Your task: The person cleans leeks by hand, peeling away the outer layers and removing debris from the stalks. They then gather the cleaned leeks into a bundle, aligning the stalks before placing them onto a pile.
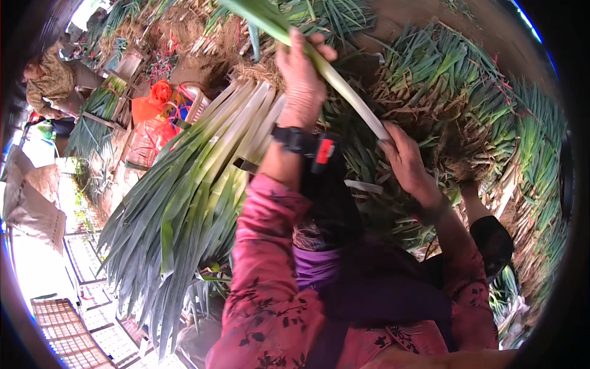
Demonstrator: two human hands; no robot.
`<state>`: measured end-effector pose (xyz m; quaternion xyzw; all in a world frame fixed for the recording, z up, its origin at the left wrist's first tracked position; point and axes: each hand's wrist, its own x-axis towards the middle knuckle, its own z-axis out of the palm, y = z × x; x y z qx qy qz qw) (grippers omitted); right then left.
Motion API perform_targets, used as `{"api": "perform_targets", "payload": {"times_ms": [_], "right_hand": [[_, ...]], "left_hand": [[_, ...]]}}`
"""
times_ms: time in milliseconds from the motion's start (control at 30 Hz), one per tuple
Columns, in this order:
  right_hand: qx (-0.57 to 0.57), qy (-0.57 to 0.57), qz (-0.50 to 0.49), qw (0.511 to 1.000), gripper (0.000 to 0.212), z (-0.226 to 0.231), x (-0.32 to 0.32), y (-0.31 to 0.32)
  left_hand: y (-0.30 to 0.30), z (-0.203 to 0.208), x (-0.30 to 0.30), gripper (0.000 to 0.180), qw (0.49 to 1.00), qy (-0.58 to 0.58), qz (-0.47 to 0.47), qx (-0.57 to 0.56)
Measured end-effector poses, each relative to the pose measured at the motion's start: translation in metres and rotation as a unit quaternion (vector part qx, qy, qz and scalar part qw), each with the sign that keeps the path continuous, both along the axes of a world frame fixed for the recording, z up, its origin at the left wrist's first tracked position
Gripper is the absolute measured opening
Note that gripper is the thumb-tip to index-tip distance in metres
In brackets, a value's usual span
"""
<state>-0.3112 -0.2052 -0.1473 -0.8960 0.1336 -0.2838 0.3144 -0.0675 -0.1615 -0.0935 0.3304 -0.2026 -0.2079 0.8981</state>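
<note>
A single leek (pixel 348 88) slants across the space in front of me, its green leaves toward the top and its white end toward the lower right. My left hand (pixel 302 80) is closed around the stalk near the green part. At the white end, my right hand (pixel 407 161) grips the tip with its fingers; the very end is hidden there. Beside my left forearm lies a pile of leeks (pixel 206 147) with clean white stalks, roots at the far end and long leaves trailing toward me. Loose leaves (pixel 369 186) lie below my hands.
Many untrimmed leeks with dry outer leaves (pixel 467 80) are heaped along the right. Left of the pile are an orange-red bag (pixel 153 104) and a light basket (pixel 198 106). Another person (pixel 58 83) is at the far left. Crates (pixel 67 329) stand at lower left.
</note>
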Motion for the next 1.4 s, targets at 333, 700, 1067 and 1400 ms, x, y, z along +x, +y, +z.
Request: {"api": "perform_targets", "payload": {"times_ms": [333,700,1067,1400], "right_hand": [[-0.203,-0.13,0.177,0.954,0.022,0.05,0.259,-0.006],[0.108,-0.088,0.283,0.949,0.02,-0.13,0.335,0.117],[-0.28,0.015,0.095,0.955,0.016,-0.117,0.356,0.083],[0.006,-0.088,0.226,0.97,0.011,-0.141,0.334,0.079]], "left_hand": [[0.23,0.117,0.061,0.051,0.909,-0.18,0.279,0.253],[0.348,-0.017,-0.019,0.038,0.862,0.307,-0.01,0.403],[0.301,-0.011,0.042,0.07,0.491,-0.371,-0.121,0.779],[0.327,-0.01,0.069,0.099,0.271,-0.497,-0.118,0.816]]}}
